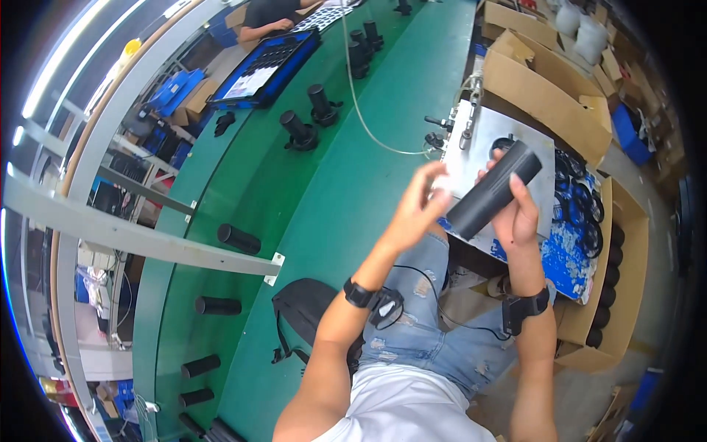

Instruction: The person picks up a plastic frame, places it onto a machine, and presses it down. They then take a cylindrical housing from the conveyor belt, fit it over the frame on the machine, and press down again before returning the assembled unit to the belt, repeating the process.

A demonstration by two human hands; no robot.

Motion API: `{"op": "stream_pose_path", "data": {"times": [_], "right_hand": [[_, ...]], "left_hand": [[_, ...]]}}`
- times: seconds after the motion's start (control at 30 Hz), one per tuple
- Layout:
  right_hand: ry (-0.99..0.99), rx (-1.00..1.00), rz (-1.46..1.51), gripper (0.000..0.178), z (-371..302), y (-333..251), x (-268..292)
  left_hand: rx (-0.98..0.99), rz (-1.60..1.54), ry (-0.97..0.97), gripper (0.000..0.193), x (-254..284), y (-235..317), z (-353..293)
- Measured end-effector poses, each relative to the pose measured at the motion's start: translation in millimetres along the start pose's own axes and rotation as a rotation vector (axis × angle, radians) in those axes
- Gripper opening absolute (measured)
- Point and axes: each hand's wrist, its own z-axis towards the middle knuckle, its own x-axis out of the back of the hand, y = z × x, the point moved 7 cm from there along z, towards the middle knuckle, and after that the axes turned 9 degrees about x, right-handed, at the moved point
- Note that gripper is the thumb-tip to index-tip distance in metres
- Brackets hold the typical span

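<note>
A black ribbed cylinder lies tilted in my right hand, whose thumb rests along its side. My left hand is held up to the left of the cylinder, apart from it, with bent, spread fingers and nothing in them. Just beyond both hands stands a metal fixture plate with a black round part on it. Pneumatic fittings with a clear hose sit along the plate's left edge. My right hand partly hides the plate.
Black rings lie on a worn blue surface at the right, beside a carton of black cylinders. A larger open carton stands beyond. Several cylinders rest along the green bench. A grey post crosses at left; a person works at the far end.
</note>
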Motion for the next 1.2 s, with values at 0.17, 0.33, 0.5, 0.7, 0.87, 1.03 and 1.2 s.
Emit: {"op": "stream_pose_path", "data": {"times": [0.17, 0.33, 0.5, 0.7, 0.87, 1.03, 1.2], "right_hand": [[0.08, 0.071, -0.107, 0.062, 4, -22, 11], [-0.361, 0.115, -0.212, 0.079, 15, -61, 11], [0.012, 0.469, -0.668, 0.037, 75, -118, 56], [0.029, 0.399, -0.904, 0.039, 115, -78, 107], [-0.171, 0.246, -1.09, 0.046, 123, -39, 76], [-0.052, 0.134, -1.014, 0.046, 127, -42, 114], [0.125, 0.461, -1.265, 0.042, 113, -23, 126]], "left_hand": [[0.083, -0.216, -0.102, 0.043, -48, -23, -13], [0.384, -0.604, -0.447, 0.063, -68, -65, 5], [0.45, -0.188, -0.188, 0.041, -48, -110, 2], [0.347, -0.195, -0.085, 0.02, -16, -188, -31], [0.397, -0.18, -0.048, 0.017, -5, -188, -34], [0.386, -0.056, -0.058, 0.016, -23, -181, -29], [0.371, -0.016, -0.011, 0.015, -19, -177, -28]]}}
